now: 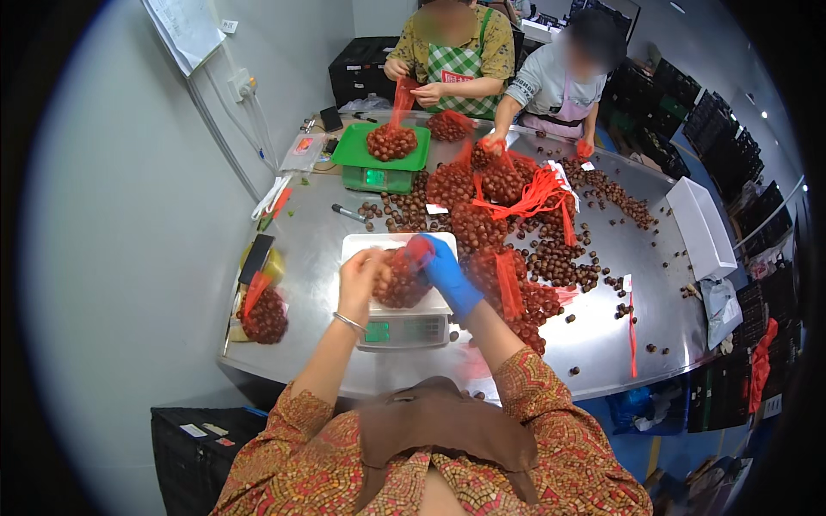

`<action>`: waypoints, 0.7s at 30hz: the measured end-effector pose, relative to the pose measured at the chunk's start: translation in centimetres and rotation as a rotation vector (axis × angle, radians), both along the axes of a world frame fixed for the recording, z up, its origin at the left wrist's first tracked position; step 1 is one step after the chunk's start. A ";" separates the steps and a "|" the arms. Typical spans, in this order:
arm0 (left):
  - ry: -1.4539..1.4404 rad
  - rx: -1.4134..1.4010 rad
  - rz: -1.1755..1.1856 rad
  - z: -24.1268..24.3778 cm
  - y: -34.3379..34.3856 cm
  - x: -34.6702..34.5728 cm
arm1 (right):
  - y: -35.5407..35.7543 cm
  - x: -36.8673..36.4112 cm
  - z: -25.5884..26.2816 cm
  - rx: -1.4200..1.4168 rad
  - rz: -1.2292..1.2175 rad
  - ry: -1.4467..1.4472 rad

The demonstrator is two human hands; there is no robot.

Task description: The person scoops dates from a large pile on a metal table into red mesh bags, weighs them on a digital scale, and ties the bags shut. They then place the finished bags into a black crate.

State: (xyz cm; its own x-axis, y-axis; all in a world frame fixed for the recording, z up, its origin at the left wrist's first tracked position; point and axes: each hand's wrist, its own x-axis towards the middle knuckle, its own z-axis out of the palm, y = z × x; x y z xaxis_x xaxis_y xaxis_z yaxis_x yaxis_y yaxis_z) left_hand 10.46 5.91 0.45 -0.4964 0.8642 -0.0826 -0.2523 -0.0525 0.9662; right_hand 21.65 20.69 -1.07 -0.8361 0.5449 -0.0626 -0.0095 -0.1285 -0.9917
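Observation:
A red mesh bag of round brown nuts point(401, 287) rests on the white pan of a digital scale point(406, 332) in front of me. My right hand point(445, 267), in a blue glove, grips the gathered top of this bag. Bare and slightly blurred, my left hand point(362, 280) is at the bag's left side, below a metal bangle; whether its fingers hold the mesh I cannot tell. Filled red mesh bags point(481, 226) lie just right of the scale, with loose nuts point(561, 261) around them. A bundle of red mesh strips point(532, 197) with white tags lies over the bags.
Across the metal table point(310, 258), one co-worker handles a mesh bag on a green scale point(382, 158); another reaches into the bags. A filled bag point(264, 316) and a black phone-like object point(256, 259) lie left. A white foam box point(700, 226) stands right. A marker point(348, 213) lies beyond my scale.

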 end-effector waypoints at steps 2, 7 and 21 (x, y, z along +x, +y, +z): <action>-0.247 -0.147 -0.116 -0.3 -0.2 -1.0 | -0.3 -0.5 0.9 0.286 -0.100 0.013; -0.858 -0.162 -0.351 -1.0 3.5 -0.9 | -7.8 2.2 -0.3 0.983 -0.015 -0.003; 1.876 -0.246 -0.042 0.1 4.6 -3.2 | -0.8 2.7 -7.6 -0.707 -0.176 0.220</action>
State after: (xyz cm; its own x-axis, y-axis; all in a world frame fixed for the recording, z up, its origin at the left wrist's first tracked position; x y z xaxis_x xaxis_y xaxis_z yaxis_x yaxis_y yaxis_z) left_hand 7.31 10.54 0.54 -0.0608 0.9313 0.3590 0.9943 0.0881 -0.0602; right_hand 24.39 19.90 -8.64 -0.7739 0.5637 -0.2885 -0.2765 -0.7107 -0.6468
